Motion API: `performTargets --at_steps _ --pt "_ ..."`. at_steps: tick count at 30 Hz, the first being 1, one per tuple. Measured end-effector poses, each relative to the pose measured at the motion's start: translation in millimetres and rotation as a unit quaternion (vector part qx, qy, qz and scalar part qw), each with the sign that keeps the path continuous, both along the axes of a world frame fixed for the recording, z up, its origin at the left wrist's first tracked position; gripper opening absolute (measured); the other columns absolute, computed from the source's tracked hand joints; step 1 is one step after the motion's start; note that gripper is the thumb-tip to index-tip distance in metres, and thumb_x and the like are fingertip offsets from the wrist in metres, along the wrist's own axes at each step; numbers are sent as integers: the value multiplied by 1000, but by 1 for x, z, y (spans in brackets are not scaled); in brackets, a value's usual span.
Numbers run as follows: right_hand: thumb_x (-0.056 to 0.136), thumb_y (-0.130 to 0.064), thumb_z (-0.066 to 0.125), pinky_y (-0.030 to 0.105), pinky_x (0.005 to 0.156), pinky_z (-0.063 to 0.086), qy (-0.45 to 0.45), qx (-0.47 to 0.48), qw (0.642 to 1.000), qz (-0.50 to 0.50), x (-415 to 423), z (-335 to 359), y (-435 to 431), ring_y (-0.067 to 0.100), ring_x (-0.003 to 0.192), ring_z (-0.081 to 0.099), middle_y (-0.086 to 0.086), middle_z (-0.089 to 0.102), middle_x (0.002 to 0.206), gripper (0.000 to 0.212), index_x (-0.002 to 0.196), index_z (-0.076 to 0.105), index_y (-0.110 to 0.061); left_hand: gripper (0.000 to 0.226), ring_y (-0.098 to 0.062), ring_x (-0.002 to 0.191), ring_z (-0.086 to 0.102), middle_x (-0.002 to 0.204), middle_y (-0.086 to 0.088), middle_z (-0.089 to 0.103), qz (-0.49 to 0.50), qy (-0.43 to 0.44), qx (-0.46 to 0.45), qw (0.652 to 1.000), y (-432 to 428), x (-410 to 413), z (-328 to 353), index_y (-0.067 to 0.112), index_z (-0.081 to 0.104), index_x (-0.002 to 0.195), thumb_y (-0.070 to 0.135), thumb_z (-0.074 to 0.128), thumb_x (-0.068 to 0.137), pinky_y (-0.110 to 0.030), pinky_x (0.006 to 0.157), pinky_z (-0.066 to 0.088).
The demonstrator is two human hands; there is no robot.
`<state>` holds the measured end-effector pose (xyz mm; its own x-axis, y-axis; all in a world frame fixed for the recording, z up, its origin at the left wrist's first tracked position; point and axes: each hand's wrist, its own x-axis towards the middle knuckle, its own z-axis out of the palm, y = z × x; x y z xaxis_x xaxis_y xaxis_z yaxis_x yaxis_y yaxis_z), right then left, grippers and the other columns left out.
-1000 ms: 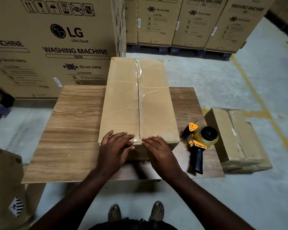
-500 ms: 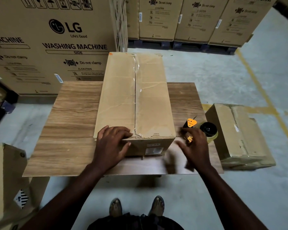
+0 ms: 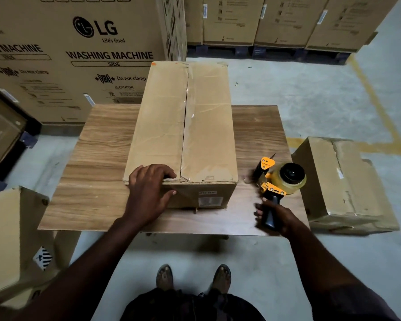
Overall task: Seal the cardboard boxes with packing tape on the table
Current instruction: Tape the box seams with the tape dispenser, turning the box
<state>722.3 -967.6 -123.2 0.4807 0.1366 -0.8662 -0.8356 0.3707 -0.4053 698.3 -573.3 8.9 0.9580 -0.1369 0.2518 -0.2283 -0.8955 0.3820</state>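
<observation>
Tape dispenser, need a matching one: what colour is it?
Tape dispenser: yellow-orange body, black handle; head view.

One head-worn wide-angle view looks forward and down, near the table [image 3: 97,158].

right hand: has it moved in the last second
Yes. The right hand went rightward off the box to grip the tape dispenser handle.

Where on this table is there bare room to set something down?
The widest bare patch of the wooden table lies left of the long brown cardboard box, out to its edge. A smaller one lies right of the box, beyond the yellow tape dispenser. The near right corner is crowded: the right hand grips the dispenser there.
</observation>
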Motion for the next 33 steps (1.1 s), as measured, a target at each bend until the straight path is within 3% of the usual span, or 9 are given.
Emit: performTargets --at_steps 3,7,13,17,20,25,27,31,33 --pt "92 -38 63 29 56 43 -9 33 999 -25 8 -7 3 17 56 47 1 50 66 28 83 59 -12 45 -13 114 50 118 17 53 -2 16 -1 1000 0 1 3 32 54 114 34 72 73 -46 109 28" --pt "99 -36 52 24 40 35 -20 -23 999 -31 22 14 23 15 39 37 -1 36 47 39 66 39 -19 43 -11 110 50 115 19 53 14 37 -13 999 -3 1 8 36 54 111 49 72 73 -44 106 28" --pt "103 -24 49 14 36 32 -67 -58 994 -67 51 55 40 8 31 37 -5 39 41 34 70 45 -17 36 -1 110 44 117 20 53 94 123 -64 986 -25 1 31 42 59 107 59 72 79 -54 116 18" --pt "98 -28 59 18 37 34 -117 -41 991 -54 55 102 59 10 34 40 -4 42 45 34 68 48 -17 18 8 102 61 115 13 66 88 149 -276 945 -63 -7 59 32 67 105 33 75 89 -34 102 49" --pt "94 -28 67 20 40 37 -185 -39 980 -63 51 154 81 11 38 43 -2 46 51 31 70 52 -14 15 -11 107 68 112 4 73 63 229 -447 863 -88 -7 81 21 70 109 26 65 96 -31 98 52" --pt "94 -22 68 26 45 38 -325 -82 942 -16 23 217 118 18 43 45 3 49 55 23 77 59 -10 38 -17 91 70 108 -8 73 111 382 -726 561 -97 16 110 13 66 106 47 51 98 -32 87 54" --pt "95 -17 67 28 45 40 -379 -127 917 8 15 226 128 20 42 46 6 52 54 20 78 60 -9 53 -18 90 70 107 -9 72 100 407 -771 480 -89 24 116 10 65 108 58 52 92 -30 80 57" --pt "87 -18 76 28 47 44 -470 -246 845 71 2 223 141 18 43 54 4 59 52 28 64 61 -14 54 -17 85 68 99 -8 69 61 379 -818 428 -73 21 124 3 69 104 53 69 82 -28 76 58" --pt "82 -22 78 27 47 43 -482 -276 825 105 -2 217 145 13 44 55 -2 60 50 27 60 62 -19 48 -17 72 69 86 -8 70 48 351 -835 421 -61 15 125 2 76 86 31 96 54 -28 71 59"
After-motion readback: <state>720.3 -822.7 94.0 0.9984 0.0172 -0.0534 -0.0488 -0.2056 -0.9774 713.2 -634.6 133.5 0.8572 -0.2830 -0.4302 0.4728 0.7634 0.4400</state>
